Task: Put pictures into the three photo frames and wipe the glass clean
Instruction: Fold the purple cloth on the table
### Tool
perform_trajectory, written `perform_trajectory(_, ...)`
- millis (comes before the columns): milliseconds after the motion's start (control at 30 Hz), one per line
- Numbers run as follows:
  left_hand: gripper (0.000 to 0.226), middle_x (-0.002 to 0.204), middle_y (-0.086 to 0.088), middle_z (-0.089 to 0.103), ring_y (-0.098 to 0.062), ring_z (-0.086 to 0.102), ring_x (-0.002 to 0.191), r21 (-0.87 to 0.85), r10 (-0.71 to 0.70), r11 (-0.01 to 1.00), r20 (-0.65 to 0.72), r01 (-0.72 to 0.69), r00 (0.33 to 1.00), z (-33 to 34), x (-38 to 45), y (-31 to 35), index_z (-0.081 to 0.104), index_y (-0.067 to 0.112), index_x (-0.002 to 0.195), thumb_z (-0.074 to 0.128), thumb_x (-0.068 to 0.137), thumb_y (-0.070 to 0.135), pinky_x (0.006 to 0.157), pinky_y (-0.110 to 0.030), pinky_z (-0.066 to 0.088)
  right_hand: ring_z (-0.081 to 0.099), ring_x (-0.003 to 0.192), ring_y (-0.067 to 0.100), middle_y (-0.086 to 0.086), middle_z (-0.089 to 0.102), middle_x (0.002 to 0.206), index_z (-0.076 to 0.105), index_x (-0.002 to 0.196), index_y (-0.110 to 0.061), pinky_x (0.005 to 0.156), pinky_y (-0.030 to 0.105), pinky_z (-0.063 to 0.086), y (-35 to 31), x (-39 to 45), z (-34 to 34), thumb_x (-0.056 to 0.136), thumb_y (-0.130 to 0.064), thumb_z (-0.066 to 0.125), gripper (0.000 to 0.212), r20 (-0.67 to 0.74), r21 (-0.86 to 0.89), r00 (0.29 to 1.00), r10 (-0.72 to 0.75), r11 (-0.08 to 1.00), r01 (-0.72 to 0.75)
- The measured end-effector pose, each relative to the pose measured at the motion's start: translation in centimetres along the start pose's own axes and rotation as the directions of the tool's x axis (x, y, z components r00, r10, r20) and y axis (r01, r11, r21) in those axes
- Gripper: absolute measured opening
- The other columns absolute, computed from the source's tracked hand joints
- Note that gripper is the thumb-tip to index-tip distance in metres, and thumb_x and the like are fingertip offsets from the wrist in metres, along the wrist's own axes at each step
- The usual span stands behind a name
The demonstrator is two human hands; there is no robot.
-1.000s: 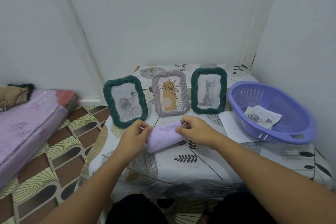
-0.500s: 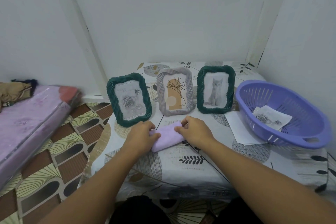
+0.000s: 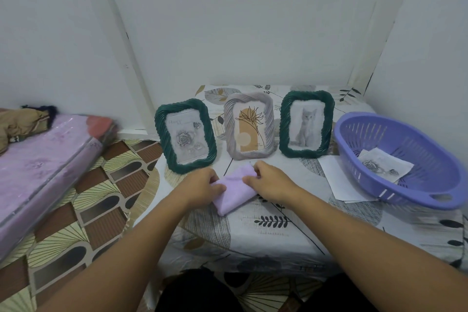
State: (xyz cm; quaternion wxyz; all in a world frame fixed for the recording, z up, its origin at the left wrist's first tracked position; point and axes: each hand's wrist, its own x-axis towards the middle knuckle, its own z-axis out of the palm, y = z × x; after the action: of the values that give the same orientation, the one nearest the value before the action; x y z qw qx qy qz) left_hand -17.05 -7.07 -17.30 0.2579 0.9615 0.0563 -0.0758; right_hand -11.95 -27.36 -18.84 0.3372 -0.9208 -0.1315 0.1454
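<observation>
Soft matt lilac cloth (image 3: 234, 191); ridged frames (image 3: 186, 135); perforated plastic basket (image 3: 415, 186); patterned tablecloth (image 3: 273, 233).

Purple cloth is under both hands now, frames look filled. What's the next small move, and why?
Probably lift the purple cloth with the right hand and wipe the nearest glass, the grey frame. All three frames stand upright with pictures in, and the left hand also rests on the folded cloth.

You're facing a corner w/ plain white walls (image 3: 253, 20), light even. Low counter (image 3: 266, 235) under a leaf-print cloth. Left: floor (image 3: 83, 210) w/ brown-and-cream patterned mat, plus a pink mattress (image 3: 38, 172) w/ what's prob. a tan bundle of cloth (image 3: 20, 121) on it.
</observation>
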Motion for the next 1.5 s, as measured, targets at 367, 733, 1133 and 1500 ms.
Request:
perform_trajectory(367, 0.022, 0.08, -0.009, 0.072, -0.017, 0.06, 0.068, -0.273, -0.247, 0.937, -0.08, 0.217, 0.966, -3.5, -4.8, -6.3, 0.071, 0.013, 0.08, 0.074, 0.086, 0.034, 0.066, -0.033, 0.048, 0.067, 0.095, 0.023, 0.006, 0.064, 0.105, 0.042, 0.117, -0.025, 0.093, 0.05, 0.056, -6.5, 2.5, 4.3, 0.083, -0.026, 0.072, 0.046, 0.022, 0.458, 1.0, 0.014, 0.889, -0.023)
perform_trajectory(733, 0.035, 0.081, 0.0, 0.067, -0.016, 0.061, 0.075, 0.053, -0.269, 0.959, -0.137, 0.278, 0.953, -3.8, -5.1, -8.1, 0.06, 0.017, 0.078, 0.081, 0.076, 0.045, 0.064, -0.033, 0.046, 0.062, 0.088, 0.02, 0.004, 0.065, 0.094, 0.044, 0.111, -0.016, 0.079, 0.038, 0.05, -7.8, 3.2, 7.5, 0.084, -0.033, 0.079, 0.047, -0.112, 0.157, 0.99, -0.081, 0.983, 0.099)
perform_trajectory(1133, 0.018, 0.077, 0.006, 0.062, -0.017, 0.06, 0.076, 0.004, -0.027, 1.0, -0.28, 0.029, 0.96, -1.6, -2.2, -1.4, 0.057, 0.027, 0.08, 0.063, 0.093, 0.037, 0.062, -0.03, 0.045, 0.06, 0.091, 0.012, -0.009, 0.062, 0.1, 0.054, 0.107, -0.025, 0.077, 0.036, 0.053, -3.0, -1.1, -1.1, 0.094, -0.042, 0.067, 0.026, -0.317, -0.052, 0.934, -0.165, 0.986, 0.156)
perform_trajectory(1500, 0.024, 0.087, -0.014, 0.073, -0.027, 0.067, 0.075, -0.42, 0.029, 0.907, 0.08, 0.007, 0.996, 6.5, 2.3, 15.2, 0.067, 0.007, 0.087, 0.062, 0.095, 0.03, 0.068, -0.031, 0.048, 0.052, 0.118, 0.034, 0.009, 0.058, 0.125, 0.053, 0.129, -0.017, 0.089, 0.045, 0.046, 7.6, -8.1, -15.2, 0.092, -0.05, 0.062, 0.05, -0.544, -0.417, 0.838, -0.041, 0.88, -0.227)
